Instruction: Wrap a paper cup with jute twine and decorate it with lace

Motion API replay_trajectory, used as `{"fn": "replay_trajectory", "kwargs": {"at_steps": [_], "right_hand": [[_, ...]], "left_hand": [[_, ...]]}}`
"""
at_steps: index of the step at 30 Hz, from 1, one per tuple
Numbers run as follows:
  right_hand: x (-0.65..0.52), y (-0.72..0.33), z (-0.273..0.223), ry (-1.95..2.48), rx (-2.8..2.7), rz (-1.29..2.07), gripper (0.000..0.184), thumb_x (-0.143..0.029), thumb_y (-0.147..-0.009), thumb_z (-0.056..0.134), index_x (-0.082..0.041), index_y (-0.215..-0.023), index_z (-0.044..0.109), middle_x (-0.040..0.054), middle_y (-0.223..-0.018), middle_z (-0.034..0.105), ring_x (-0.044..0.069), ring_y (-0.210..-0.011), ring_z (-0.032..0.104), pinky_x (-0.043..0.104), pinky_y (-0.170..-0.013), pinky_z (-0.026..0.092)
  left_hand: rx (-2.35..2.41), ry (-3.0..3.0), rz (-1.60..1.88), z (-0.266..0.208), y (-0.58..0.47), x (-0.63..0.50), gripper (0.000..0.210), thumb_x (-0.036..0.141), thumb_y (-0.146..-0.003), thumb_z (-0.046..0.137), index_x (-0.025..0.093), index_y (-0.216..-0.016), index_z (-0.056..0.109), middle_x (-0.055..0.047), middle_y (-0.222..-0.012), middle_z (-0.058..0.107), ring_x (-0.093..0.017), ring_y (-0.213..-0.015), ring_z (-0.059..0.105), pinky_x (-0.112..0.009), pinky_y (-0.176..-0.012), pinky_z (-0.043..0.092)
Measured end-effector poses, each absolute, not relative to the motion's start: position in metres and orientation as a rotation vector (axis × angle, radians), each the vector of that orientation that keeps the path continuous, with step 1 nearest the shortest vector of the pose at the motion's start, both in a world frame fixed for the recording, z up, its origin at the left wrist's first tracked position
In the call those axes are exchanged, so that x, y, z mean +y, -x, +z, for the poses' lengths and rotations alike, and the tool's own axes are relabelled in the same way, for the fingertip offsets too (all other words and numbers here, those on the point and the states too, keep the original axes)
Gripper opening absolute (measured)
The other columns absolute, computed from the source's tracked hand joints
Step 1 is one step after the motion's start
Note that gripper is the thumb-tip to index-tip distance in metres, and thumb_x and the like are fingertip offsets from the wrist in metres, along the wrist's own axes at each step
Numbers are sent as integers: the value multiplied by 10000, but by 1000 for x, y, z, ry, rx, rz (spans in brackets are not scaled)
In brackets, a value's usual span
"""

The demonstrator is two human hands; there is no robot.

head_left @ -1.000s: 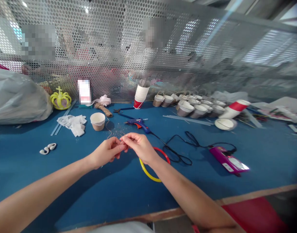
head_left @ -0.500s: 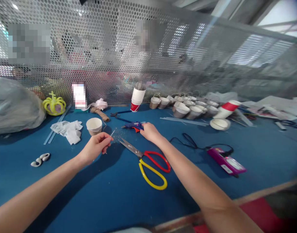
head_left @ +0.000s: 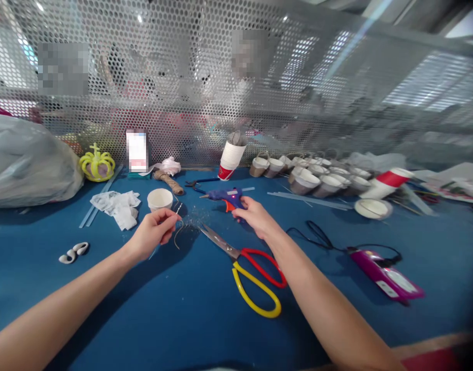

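My left hand (head_left: pixel 153 232) pinches a thin piece of cord between thumb and fingertips. Its pale upper end (head_left: pixel 179 208) sticks up past the fingers, and a thin brown strand (head_left: pixel 176 238) curls beneath. Just behind this hand stands a white paper cup (head_left: pixel 159 198). My right hand (head_left: pixel 255 215) is closed around the handle of a blue glue gun (head_left: pixel 223 194) with an orange trigger and a small red light. The gun's nozzle points left. Between my arms lie large scissors (head_left: pixel 231 251), blades slightly parted, with one red and one yellow handle loop.
Rows of small wrapped cups (head_left: pixel 317 175) stand at the back right, near a tipped cup stack (head_left: pixel 387 183). A purple power strip (head_left: pixel 387 273) with a black cord lies right. Twine (head_left: pixel 169 181), white cloth (head_left: pixel 118 206) and a yellow crown-shaped piece (head_left: pixel 97 165) are left.
My right hand has a fuller hold on the glue gun, which has lifted and turned slightly, showing more of its body. My left hand keeps its pinch. The whole view has shifted a little.
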State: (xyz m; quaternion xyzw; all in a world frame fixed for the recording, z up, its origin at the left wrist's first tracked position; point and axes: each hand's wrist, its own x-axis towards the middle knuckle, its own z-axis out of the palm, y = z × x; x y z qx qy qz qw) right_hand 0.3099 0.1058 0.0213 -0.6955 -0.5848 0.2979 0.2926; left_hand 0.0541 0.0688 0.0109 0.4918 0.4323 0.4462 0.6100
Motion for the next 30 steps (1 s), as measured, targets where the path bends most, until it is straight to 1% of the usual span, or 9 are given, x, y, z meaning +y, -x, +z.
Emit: {"fn": "replay_trajectory", "kwargs": {"at_steps": [2,6,8,10,14,17,20,24,30], "right_hand": [[89,-304,35,1719,-1555,902,129,-208,-795,523,-134,-896,551,26,-705,639,126,-613,620,239,-579,497],[51,-291,57,1364,-1565,1088,239,-368,-779,574,-145,-693,557,4,-602,588,90,-483,549,215,-483,451],[36,-283,62,1273,-1559,1100,217,-361,-780,583,-151,-834,587,-37,-531,535,87,-437,504,211,-440,434],[25,-277,63,1270,-1592,1053,216,-354,-793,566,-150,-857,600,-58,-466,482,83,-394,455,209,-410,415],[15,-271,58,1320,-1706,806,239,-354,-795,570,-161,-654,581,-39,-437,482,91,-367,455,225,-396,405],[13,-271,55,1323,-1776,617,231,-332,-798,574,-177,-626,579,-44,-405,473,106,-356,467,236,-408,415],[12,-271,55,1319,-1825,477,213,-317,-804,570,-196,-632,600,-33,-410,504,139,-399,529,251,-441,444],[13,-271,57,1294,-1898,330,245,-297,-807,572,-211,-579,596,-2,-463,576,186,-549,630,265,-524,491],[14,-272,54,1324,-1918,270,211,-330,-809,574,-237,-630,634,14,-514,616,220,-643,662,292,-559,513]], "left_hand": [[951,-1107,983,15,-57,64,319,410,-693,673,124,-790,572,63,-516,505,-16,-350,377,-149,-352,249],[909,-1058,966,27,-62,53,370,448,-663,704,138,-759,527,33,-508,588,-39,-350,448,-151,-361,313],[894,-1034,970,32,-63,48,392,466,-648,714,151,-720,492,27,-493,603,-53,-348,472,-155,-361,338],[881,-1027,973,34,-63,45,406,477,-643,717,159,-702,471,34,-469,597,-61,-346,483,-159,-364,357],[873,-1061,980,34,-62,42,410,493,-659,703,164,-705,462,45,-462,592,-61,-345,487,-159,-365,365],[896,-1107,998,35,-62,41,411,506,-672,687,162,-708,464,48,-471,592,-55,-344,485,-154,-361,361],[924,-1143,1017,36,-62,41,413,510,-674,682,160,-706,465,50,-470,587,-51,-340,481,-151,-358,363],[925,-1188,1031,36,-61,39,390,492,-697,668,160,-707,464,47,-479,590,-53,-346,487,-156,-365,377],[923,-1224,1030,34,-60,38,344,454,-734,646,164,-709,462,42,-489,591,-59,-353,495,-161,-368,381]]}}
